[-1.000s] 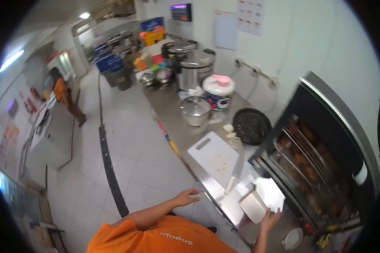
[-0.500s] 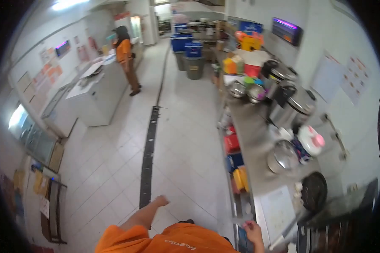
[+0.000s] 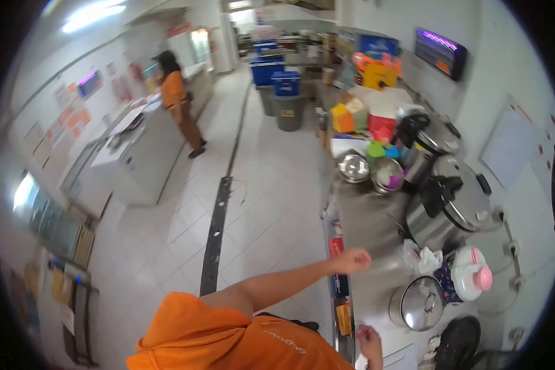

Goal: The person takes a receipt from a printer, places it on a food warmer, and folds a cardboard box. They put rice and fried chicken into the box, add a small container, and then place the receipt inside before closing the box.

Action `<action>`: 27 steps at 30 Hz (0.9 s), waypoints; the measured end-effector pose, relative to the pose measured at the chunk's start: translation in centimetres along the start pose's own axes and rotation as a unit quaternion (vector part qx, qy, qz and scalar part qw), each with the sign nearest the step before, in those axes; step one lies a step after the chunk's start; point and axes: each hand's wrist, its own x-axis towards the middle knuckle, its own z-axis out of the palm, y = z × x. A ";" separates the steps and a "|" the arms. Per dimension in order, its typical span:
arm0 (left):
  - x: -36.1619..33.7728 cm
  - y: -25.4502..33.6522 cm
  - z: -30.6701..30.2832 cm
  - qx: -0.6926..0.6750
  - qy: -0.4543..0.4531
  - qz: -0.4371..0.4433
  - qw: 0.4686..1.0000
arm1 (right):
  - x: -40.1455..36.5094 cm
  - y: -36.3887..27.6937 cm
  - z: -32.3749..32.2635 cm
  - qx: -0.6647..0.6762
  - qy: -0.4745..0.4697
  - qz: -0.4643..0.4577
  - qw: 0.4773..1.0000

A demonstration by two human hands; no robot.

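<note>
Head cam shows a shiny silver pot with its lid on, round and upright, sitting on the steel counter just beside a tub with a white lid and a pink scoop on top. It's the closest cookware to both hands, apart from each of them. Left hand is stretched out over the counter's front edge, fingers loosely curled and blurry, so can't tell if it's gripping something. Right hand is down low near the white cutting board, fingers bent in a fairly narrow curl, and can't tell what's in it either. Compared with half a second ago, the left arm has swung from over the floor across to the counter, and the pot and tub now show lower in view, with the big cooker looking nearer. Coworker in orange is still standing by the long white unit across the room
</note>
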 end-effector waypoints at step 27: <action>68.1 41.7 -23.6 0.377 -0.027 0.281 0.882 | 52.7 -43.7 -17.1 0.001 0.338 0.006 0.941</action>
